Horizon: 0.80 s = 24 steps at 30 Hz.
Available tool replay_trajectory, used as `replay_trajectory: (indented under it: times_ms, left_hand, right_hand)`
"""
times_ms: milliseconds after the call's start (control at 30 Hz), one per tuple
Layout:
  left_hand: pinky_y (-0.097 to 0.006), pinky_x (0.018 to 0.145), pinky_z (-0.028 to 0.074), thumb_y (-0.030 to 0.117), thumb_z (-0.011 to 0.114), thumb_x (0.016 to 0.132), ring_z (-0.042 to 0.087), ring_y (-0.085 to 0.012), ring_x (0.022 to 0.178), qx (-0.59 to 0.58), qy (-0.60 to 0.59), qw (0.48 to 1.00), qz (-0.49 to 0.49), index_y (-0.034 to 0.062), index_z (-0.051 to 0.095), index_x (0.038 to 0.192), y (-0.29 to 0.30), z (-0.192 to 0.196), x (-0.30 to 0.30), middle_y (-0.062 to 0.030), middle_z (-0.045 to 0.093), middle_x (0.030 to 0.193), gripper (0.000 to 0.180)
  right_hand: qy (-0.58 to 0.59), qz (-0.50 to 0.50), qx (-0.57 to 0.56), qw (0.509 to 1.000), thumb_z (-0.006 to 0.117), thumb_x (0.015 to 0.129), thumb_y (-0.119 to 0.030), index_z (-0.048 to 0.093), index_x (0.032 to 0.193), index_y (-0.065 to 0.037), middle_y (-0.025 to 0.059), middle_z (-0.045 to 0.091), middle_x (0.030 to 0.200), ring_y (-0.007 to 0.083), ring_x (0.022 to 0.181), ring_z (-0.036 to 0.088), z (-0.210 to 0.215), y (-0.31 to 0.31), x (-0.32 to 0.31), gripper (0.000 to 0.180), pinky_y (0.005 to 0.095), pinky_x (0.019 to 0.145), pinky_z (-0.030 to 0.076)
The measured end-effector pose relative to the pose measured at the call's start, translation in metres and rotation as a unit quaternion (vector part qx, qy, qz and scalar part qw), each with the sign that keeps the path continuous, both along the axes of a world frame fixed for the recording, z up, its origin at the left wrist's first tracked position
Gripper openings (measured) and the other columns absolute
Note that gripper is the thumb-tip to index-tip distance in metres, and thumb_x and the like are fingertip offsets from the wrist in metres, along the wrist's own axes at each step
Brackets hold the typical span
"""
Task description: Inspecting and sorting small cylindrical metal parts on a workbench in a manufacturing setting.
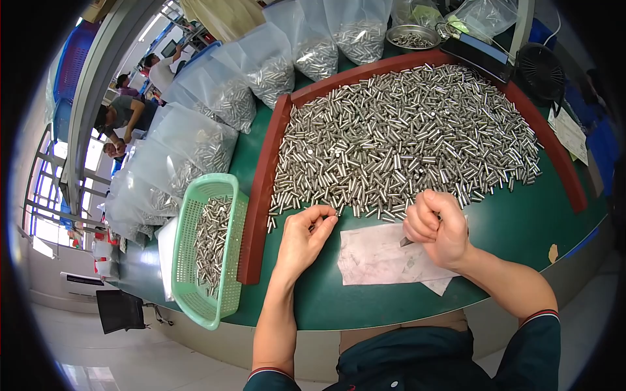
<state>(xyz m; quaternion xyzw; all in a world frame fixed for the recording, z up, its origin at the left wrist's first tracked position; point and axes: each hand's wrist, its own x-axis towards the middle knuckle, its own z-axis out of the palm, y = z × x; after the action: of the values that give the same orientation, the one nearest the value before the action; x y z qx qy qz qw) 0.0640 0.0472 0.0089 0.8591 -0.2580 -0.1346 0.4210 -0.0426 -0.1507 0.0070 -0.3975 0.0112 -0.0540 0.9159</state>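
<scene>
A wide heap of short silvery metal pins (404,137) lies on the green tabletop (313,300). At the heap's near edge is my left hand (305,236), its thumb and index finger brought together. A pin shows right beside those fingertips, but I cannot tell whether they grip it. My right hand (438,228) is closed in a fist above a stained whitish cloth (375,257). A small dark tip (405,242) pokes out below this fist; the rest of that thing is hidden inside the fingers.
Dark red rails (264,195) border the heap. Left of them stands a green plastic basket (189,280) holding pins. Several clear bags (261,52) of pins line the far and left sides. A metal bowl (413,29), a black fan (540,72) and papers (568,133) sit farther right.
</scene>
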Motion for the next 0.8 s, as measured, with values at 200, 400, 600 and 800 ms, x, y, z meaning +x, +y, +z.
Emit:
replay_trajectory:
  times_ms: [200, 400, 600, 800]
  left_hand:
    - [-0.024, 0.040, 0.032, 0.004, 0.063, 0.071, 0.036, -0.0085, 0.042, -0.002, -0.043, 0.992, -0.119, 0.0005, 0.062, 0.077, -0.025, 0.012, -0.033, -0.0033, 0.045, 0.049, 0.007]
    - [-0.028, 0.043, 0.039, 0.006, 0.065, 0.067, 0.050, -0.0181, 0.044, 0.018, -0.065, 0.989, -0.129, 0.0027, 0.062, 0.074, -0.037, -0.004, -0.050, -0.0095, 0.054, 0.055, 0.007]
    - [-0.027, 0.042, 0.038, 0.004, 0.064, 0.067, 0.049, -0.0179, 0.043, 0.010, -0.081, 0.990, -0.115, 0.0026, 0.062, 0.073, -0.042, -0.005, -0.056, -0.0095, 0.054, 0.055, 0.006]
    - [-0.027, 0.042, 0.038, 0.003, 0.064, 0.068, 0.048, -0.0175, 0.043, 0.016, -0.084, 0.989, -0.118, 0.0013, 0.061, 0.072, -0.043, -0.003, -0.057, -0.0096, 0.054, 0.056, 0.006]
  right_hand:
    - [-0.010, -0.015, -0.003, 1.000, 0.033, 0.087, -0.023, 0.027, 0.048, -0.011, -0.0005, 0.025, 0.040, 0.0092, 0.037, 0.018, -0.001, -0.001, -0.001, 0.041, 0.0247, 0.039, 0.019]
    - [-0.055, -0.014, 0.019, 0.998, 0.032, 0.086, -0.022, 0.028, 0.048, -0.011, -0.0012, 0.026, 0.041, 0.0091, 0.038, 0.018, -0.002, -0.001, -0.001, 0.040, 0.0249, 0.039, 0.018]
    - [-0.042, -0.010, 0.032, 0.999, 0.032, 0.086, -0.021, 0.028, 0.049, -0.010, -0.0015, 0.026, 0.042, 0.0085, 0.039, 0.019, -0.004, 0.000, -0.001, 0.039, 0.0242, 0.040, 0.019]
    - [-0.049, 0.004, 0.044, 0.998, 0.033, 0.086, -0.021, 0.028, 0.049, -0.010, -0.0017, 0.025, 0.042, 0.0086, 0.039, 0.019, -0.006, 0.000, 0.000, 0.039, 0.0246, 0.039, 0.018]
